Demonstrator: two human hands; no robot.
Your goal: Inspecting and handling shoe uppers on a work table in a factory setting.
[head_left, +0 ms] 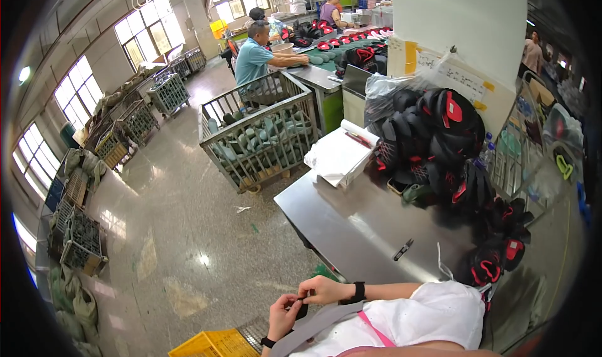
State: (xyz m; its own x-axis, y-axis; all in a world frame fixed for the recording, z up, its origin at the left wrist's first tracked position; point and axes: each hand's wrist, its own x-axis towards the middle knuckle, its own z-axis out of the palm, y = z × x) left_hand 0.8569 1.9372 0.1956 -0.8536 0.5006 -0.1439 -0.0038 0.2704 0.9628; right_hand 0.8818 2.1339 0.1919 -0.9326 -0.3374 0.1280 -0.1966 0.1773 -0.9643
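Observation:
My left hand [283, 314] and my right hand [325, 290] meet in front of my body, short of the steel table's near edge. Both pinch a small black piece [302, 309], mostly covered by the fingers; its kind I cannot make out. On the steel table [338, 222] lies a pair of black thread snips [404, 249], apart from my hands. Black shoe uppers [433, 137] with red trim are heaped at the table's far right, and more uppers [495, 260] lie along its right edge.
A stack of white paper [338, 156] with pens sits on the table's far left corner. Beyond it stands a metal cage cart [257, 131] of grey-green shoe forms, with a seated person [252, 62] behind. Below my hands is a yellow crate [213, 344]. A white pillar [461, 31] rises behind the heap.

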